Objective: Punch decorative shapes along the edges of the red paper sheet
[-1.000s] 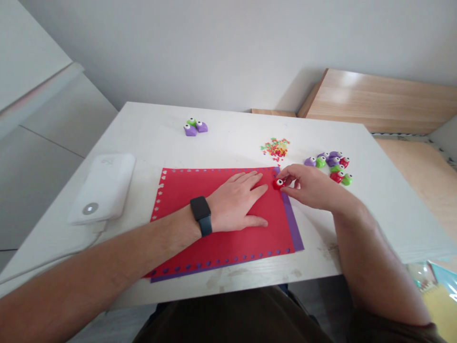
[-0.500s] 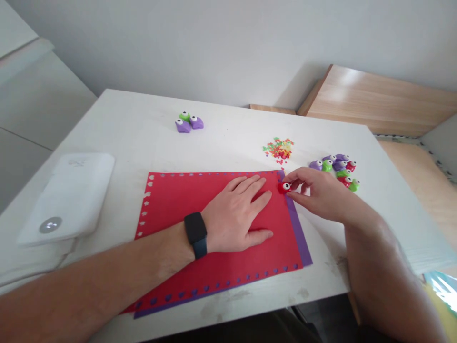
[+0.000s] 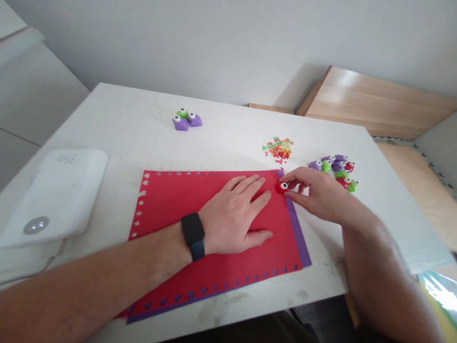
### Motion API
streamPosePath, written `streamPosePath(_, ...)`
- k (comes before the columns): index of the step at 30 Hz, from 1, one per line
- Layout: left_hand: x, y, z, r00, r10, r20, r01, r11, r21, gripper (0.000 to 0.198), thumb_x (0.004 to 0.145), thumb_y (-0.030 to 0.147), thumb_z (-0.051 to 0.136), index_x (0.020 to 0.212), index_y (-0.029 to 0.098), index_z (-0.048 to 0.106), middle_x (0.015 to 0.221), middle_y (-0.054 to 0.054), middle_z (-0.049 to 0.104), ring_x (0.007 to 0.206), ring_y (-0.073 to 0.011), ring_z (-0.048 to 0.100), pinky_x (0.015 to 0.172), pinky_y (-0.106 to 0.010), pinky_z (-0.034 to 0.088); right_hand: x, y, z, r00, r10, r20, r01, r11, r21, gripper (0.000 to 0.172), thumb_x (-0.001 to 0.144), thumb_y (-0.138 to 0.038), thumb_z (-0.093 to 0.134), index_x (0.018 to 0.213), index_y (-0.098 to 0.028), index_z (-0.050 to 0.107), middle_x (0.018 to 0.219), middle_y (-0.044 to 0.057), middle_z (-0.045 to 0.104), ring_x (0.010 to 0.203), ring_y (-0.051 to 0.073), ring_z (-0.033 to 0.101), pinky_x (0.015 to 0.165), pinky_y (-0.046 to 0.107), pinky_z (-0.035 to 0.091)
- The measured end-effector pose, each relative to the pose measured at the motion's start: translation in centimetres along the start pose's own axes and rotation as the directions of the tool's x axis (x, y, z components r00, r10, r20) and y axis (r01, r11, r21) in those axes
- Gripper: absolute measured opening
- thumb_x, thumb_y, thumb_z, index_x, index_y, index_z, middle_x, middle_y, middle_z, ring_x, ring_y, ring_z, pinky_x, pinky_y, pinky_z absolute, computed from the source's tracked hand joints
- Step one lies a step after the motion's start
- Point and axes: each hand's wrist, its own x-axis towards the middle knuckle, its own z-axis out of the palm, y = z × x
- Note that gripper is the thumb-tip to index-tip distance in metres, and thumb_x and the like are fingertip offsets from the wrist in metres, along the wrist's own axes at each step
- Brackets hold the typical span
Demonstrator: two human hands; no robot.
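Note:
My left hand (image 3: 235, 214) lies flat on a red paper sheet (image 3: 167, 209), fingers spread, with a black smartwatch (image 3: 193, 230) on the wrist. The sheet rests on a purple paper sheet (image 3: 299, 238) and has small heart-shaped holes punched along its edges. My right hand (image 3: 316, 193) pinches a red craft paper punch (image 3: 282, 187) at the sheet's far right corner. The punch has a googly-eye shape on top, and my fingers partly hide it.
Several purple, green and red craft punches (image 3: 333, 169) sit right of the sheet, near colourful paper confetti (image 3: 279, 150). Three more punches (image 3: 186, 120) stand at the far side of the white table (image 3: 124, 114). A white power bank (image 3: 53, 197) lies at left.
The whole view has shifted as my head moved, and the table now appears lower and further left. My hands and the red punch have stayed at the same place on the sheet.

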Motion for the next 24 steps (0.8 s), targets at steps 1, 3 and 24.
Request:
streamPosePath(1, 0.0, 0.0, 0.01, 1.0, -0.001, 0.001, 0.001, 1.0, 0.001, 0.071, 0.099, 0.061, 0.058, 0.148, 0.009, 0.06, 0.16, -0.026, 0.052, 0.154, -0.0411, 0.043, 0.129, -0.058, 0.031, 0.03, -0.01, -0.02, 1.0, 0.0, 0.003, 0.0, 1.0, 0.001, 0.019, 0.092, -0.022, 0.071, 0.11, -0.024, 0.076, 0.107, 0.007, 0.079, 0.083, 0.021, 0.073, 0.076, 0.034, 0.06)
streamPosePath(3, 0.01, 0.01, 0.01, 1.0, -0.003, 0.007, 0.003, 1.0, 0.001, 0.072, 0.099, 0.062, 0.058, 0.148, 0.009, 0.06, 0.161, -0.026, 0.051, 0.155, -0.0412, 0.043, 0.129, -0.058, 0.031, 0.08, -0.02, -0.04, 1.0, -0.001, 0.01, 0.0, 1.0, 0.006, 0.019, 0.091, -0.021, 0.071, 0.11, -0.024, 0.076, 0.106, 0.006, 0.079, 0.082, 0.02, 0.073, 0.075, 0.034, 0.06)
streamPosePath(24, 0.08, -0.16, 0.04, 0.999, -0.002, 0.042, 0.001, 1.0, 0.019, 0.075, 0.099, 0.064, 0.056, 0.152, 0.011, 0.058, 0.164, -0.026, 0.047, 0.156, -0.0416, 0.041, 0.129, -0.058, 0.029, 0.26, 0.29, -0.06, 0.999, -0.047, 0.014, 0.048, 0.998, -0.03, 0.018, 0.094, -0.02, 0.068, 0.11, -0.023, 0.076, 0.105, 0.007, 0.078, 0.088, 0.021, 0.073, 0.081, 0.036, 0.059)
